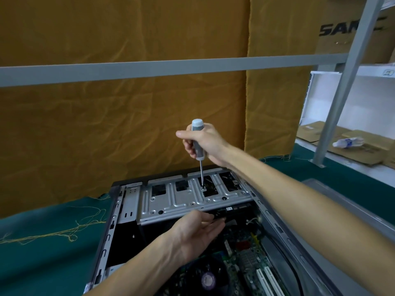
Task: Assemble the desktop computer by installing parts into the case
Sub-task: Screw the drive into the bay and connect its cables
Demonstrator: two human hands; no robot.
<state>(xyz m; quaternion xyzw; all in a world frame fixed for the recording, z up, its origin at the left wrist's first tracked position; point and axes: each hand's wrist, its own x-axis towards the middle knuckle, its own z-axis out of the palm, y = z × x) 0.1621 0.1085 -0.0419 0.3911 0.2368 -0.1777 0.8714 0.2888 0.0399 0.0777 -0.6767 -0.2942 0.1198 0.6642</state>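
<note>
An open desktop case (106, 227) lies on its side on the green cloth. A silver drive cage (183, 201) spans its far end. My right hand (205, 144) grips a grey-handled screwdriver (198, 142) held upright, its tip on a screw (203, 188) in the cage top. My left hand (198, 233) reaches under the cage's front edge with its fingers extended and their tips hidden in the dark gap. The motherboard (241, 259) with white slots and a CPU fan (207, 278) fills the near part of the case.
A grey side panel (342, 199) lies right of the case. Ochre fabric (119, 116) hangs behind, crossed by a grey shelf rail (149, 70). A shelf at right holds cardboard boxes (361, 148) and a plastic bottle (348, 142). Loose yellow threads (64, 229) lie on the cloth.
</note>
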